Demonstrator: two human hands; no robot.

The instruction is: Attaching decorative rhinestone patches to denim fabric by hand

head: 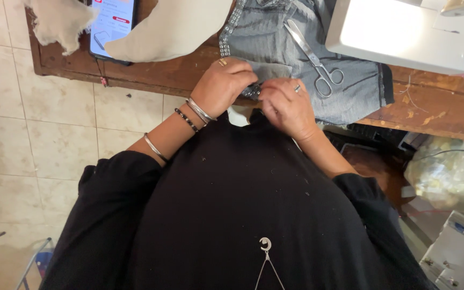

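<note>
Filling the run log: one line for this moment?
left hand: pinching grey fabric | right hand: pinching same edge | scissors: lying on fabric | phone: on table

Grey ribbed fabric (275,37), edged with a strip of silvery studs (226,37), lies on a worn brown wooden table (430,107) beside silver scissors (315,59) and a white sewing machine (398,32). Cream cloth (173,27) and a ragged beige scrap (60,21) flank a phone (113,24) with a white, red and pale blue screen. Plain black sleeves (114,182), silver bangles (200,110), a dark beaded bracelet (187,120) and a silver crescent pendant (265,245) stand out above pale beige floor tiles (38,139).
</note>
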